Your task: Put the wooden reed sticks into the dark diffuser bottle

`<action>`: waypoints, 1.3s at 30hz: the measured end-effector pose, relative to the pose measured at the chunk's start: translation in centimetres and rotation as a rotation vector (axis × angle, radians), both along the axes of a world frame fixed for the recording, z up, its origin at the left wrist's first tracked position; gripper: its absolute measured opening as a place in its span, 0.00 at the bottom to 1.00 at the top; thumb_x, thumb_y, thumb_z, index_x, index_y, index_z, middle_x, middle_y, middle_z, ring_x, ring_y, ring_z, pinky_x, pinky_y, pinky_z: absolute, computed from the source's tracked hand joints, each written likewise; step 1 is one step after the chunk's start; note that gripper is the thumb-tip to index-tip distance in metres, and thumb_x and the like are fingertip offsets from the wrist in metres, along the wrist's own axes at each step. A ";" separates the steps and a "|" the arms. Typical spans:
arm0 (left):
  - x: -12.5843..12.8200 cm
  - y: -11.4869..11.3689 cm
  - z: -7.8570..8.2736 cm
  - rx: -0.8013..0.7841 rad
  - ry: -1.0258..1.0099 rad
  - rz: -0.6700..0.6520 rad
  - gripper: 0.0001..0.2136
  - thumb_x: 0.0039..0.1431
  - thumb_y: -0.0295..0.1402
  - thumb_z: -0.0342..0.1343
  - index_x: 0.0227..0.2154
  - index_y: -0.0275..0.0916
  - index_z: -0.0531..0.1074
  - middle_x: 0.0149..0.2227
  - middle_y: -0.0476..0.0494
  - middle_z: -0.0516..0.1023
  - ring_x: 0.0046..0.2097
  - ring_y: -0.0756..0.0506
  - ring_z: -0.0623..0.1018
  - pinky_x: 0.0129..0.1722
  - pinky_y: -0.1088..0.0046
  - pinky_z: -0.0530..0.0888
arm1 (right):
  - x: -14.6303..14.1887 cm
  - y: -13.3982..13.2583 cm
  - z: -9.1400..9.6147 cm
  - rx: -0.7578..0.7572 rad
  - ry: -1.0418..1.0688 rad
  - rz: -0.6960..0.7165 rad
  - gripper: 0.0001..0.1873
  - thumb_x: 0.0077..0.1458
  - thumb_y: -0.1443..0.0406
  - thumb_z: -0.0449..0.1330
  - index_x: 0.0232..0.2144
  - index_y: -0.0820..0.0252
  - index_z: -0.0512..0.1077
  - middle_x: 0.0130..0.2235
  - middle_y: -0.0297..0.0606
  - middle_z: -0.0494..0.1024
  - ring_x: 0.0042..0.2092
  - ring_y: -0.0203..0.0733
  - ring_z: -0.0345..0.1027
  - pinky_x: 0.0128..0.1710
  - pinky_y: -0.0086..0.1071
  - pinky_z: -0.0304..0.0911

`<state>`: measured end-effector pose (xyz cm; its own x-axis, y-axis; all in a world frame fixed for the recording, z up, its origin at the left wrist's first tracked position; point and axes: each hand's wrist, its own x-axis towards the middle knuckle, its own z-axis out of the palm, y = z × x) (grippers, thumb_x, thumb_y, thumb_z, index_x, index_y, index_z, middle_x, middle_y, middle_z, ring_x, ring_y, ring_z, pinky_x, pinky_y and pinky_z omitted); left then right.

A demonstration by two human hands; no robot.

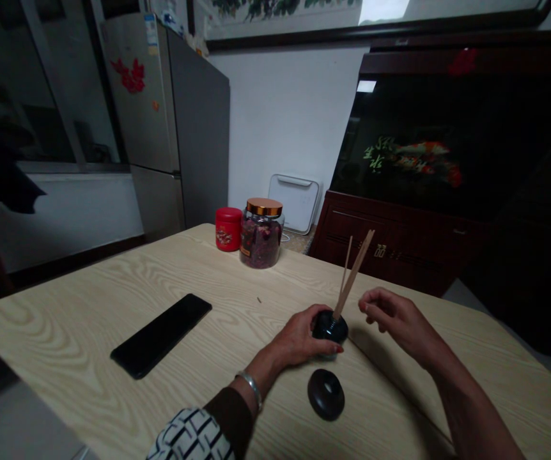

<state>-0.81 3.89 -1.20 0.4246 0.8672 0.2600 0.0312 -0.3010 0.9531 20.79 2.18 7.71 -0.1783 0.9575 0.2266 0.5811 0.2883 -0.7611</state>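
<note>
My left hand [299, 337] is wrapped round a small glossy dark pot [333, 331] standing on the table, thumb in front and fingers behind. Several thin wooden sticks [355, 275] rise from the pot's mouth, leaning to the right, with one slightly apart from the bunch. Just right of the sticks, my right hand [397, 319] hovers above the table, its fingers curled in and the thumb close to the index finger. I see nothing between them. In front of the pot lies a round, dark brown lid-like piece [326, 395] with a shiny black centre.
A black phone [161, 335] lies on the wood-grain table [237, 358] at left. Toward the back stand a red canister [228, 229] and a glass jar [260, 239] with a copper-coloured lid. A tiny brown fragment [259, 299] lies mid-table. A fridge [199, 128] stands behind.
</note>
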 end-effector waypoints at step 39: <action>0.1 0.1 -0.2 -0.017 -0.036 -0.022 0.36 0.39 0.37 0.73 0.54 0.39 0.69 0.44 0.43 0.77 0.44 0.44 0.75 0.46 0.68 0.71 | 3.2 0.6 1.0 0.275 0.702 -0.476 0.17 0.40 0.59 0.71 0.35 0.58 0.77 0.35 0.37 0.79 0.32 0.35 0.70 0.23 0.23 0.60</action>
